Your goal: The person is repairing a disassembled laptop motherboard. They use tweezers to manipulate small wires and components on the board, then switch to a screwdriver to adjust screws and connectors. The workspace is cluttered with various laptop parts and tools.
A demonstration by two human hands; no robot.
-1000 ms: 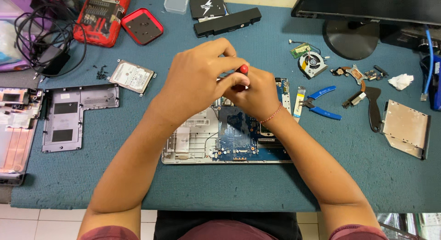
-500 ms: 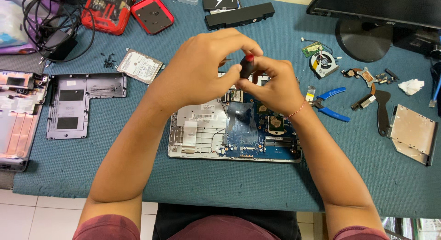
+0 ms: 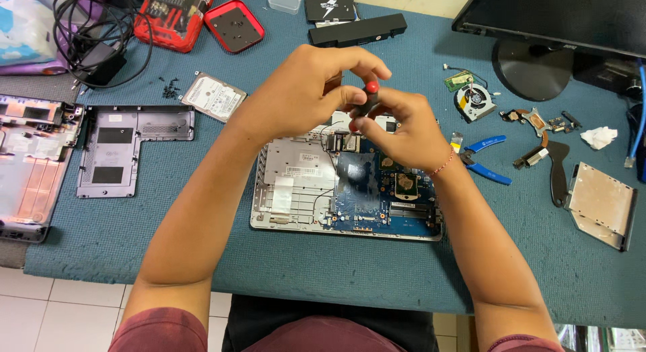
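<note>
- Head view, far left: a stripped laptop casing (image 3: 30, 165) hangs over the table edge, with a dark L-shaped bottom cover (image 3: 124, 149) lying just beside it on the blue mat (image 3: 336, 271).
- Behind those lie tangled black cables (image 3: 94, 29), a red tool case (image 3: 173, 14) and a silver hard drive (image 3: 213, 96) with loose screws close by.
- At the centre, the opened laptop base (image 3: 303, 184) lies flat, its blue circuit board (image 3: 377, 190) bare.
- Above it, the left hand (image 3: 303, 89) curls its fingertips around the red-capped screwdriver (image 3: 367, 99), pinching near the top.
- The right hand (image 3: 404, 126) closes on the screwdriver's lower shaft, steadying it upright over the board's far edge.
- Further right sit a small fan (image 3: 474, 99), blue-handled pliers (image 3: 488, 160), a monitor stand (image 3: 531, 73) and a flat drive caddy (image 3: 602, 204).
</note>
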